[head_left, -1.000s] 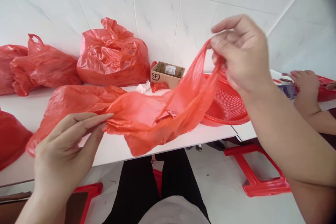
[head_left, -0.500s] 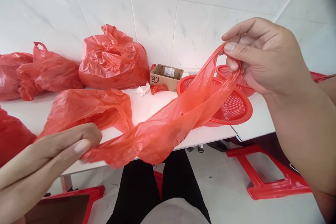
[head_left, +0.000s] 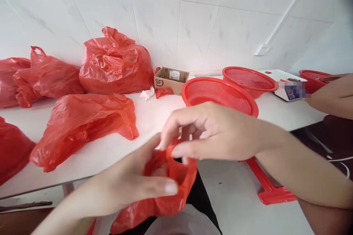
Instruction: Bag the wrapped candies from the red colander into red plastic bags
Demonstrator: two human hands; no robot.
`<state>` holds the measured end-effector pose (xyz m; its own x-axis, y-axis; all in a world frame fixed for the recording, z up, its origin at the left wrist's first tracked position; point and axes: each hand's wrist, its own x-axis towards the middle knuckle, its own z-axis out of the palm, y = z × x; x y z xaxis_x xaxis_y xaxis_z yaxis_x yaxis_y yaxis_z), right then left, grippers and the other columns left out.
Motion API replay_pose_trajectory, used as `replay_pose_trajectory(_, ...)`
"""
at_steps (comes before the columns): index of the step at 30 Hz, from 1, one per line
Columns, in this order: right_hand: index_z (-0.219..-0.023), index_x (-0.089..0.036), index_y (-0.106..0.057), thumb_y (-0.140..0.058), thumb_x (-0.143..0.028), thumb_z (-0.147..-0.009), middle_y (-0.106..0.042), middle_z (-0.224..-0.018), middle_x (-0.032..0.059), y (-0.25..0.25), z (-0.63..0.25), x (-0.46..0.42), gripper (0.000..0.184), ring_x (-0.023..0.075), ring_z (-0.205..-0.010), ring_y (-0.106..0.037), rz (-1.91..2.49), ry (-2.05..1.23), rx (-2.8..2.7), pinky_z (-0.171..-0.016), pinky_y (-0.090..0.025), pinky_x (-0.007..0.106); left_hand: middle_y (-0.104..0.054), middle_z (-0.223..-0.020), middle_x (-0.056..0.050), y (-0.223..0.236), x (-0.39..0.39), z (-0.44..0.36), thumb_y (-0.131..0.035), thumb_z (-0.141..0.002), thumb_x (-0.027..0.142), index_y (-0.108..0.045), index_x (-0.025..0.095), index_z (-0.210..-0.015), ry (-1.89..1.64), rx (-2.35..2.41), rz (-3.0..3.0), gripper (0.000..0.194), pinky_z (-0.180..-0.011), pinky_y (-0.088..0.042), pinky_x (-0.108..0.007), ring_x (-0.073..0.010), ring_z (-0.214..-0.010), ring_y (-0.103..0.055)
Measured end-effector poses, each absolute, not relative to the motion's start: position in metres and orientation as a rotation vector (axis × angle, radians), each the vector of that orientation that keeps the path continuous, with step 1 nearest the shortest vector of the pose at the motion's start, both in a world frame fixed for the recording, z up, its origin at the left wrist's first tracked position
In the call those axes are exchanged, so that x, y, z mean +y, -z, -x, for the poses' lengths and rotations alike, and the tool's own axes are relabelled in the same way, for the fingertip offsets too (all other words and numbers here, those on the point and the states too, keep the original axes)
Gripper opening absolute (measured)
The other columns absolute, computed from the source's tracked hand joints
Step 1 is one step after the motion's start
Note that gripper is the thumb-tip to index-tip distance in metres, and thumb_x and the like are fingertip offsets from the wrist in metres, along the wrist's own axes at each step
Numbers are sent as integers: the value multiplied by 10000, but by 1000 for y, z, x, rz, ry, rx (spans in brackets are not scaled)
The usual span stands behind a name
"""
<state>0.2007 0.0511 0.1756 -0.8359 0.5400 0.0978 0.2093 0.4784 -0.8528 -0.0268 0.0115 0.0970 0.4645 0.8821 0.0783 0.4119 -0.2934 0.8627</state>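
Over my lap, a thin red plastic bag point(head_left: 165, 202) is gathered between both hands. My left hand point(head_left: 138, 183) is closed around the upper part of the bag, its thumb lying along the near side. Thumb and fingers of my right hand point(head_left: 209, 132) pinch the bag's top edge, just above the left hand. The bag bends into a loop below my right fingers, and its lower end hangs to the left. Another loose red plastic bag point(head_left: 88, 121) lies crumpled on the white table point(head_left: 116, 154), to the left of my hands.
Full red bags point(head_left: 116, 66) stand along the tiled wall. A small cardboard box point(head_left: 171, 80) sits beside a white crumpled tissue point(head_left: 147, 93). Red mesh baskets point(head_left: 220, 93) and a scale point(head_left: 288, 86) are at right, near another person's arm point(head_left: 331, 93). A red stool point(head_left: 270, 187) is below.
My hands have come together over my lap from far apart. The bag, stretched out between them before, is now bunched and looped. The view has shifted slightly to the right.
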Motion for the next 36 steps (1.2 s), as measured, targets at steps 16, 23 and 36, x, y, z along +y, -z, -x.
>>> replay_pose_trajectory(16,-990,-234,-604,-706,-249,-869,-637,-908,-5,-109,-198,36,159,130,-806,-603,657,-1295,-2078,-771,-517,286,-632,-731,-4,-74,33,27,-489,-974,435,-665,213,-825,-707,890,-1458,319,-718,-498,-292,-141,-682,-561)
replay_pose_trajectory(23,-1237,-246,-575,-436,-460,-1022,-678,-1048,47,-62,-179,49,333,191,-1008,-628,810,-1405,-1850,-968,-467,387,-709,-767,-4,-78,26,25,-566,-842,166,-714,201,-819,-629,914,-1711,154,-686,-497,-267,-152,-715,-638)
replay_pose_trajectory(36,-797,-213,-548,-502,-504,-982,-489,-718,-21,-44,-184,41,348,131,-657,-448,872,-1382,-1743,-622,-410,265,-671,-1192,-58,-46,15,32,-495,-918,70,-581,268,-1304,-1105,1183,-2404,441,-879,-528,-275,-173,-1055,-655)
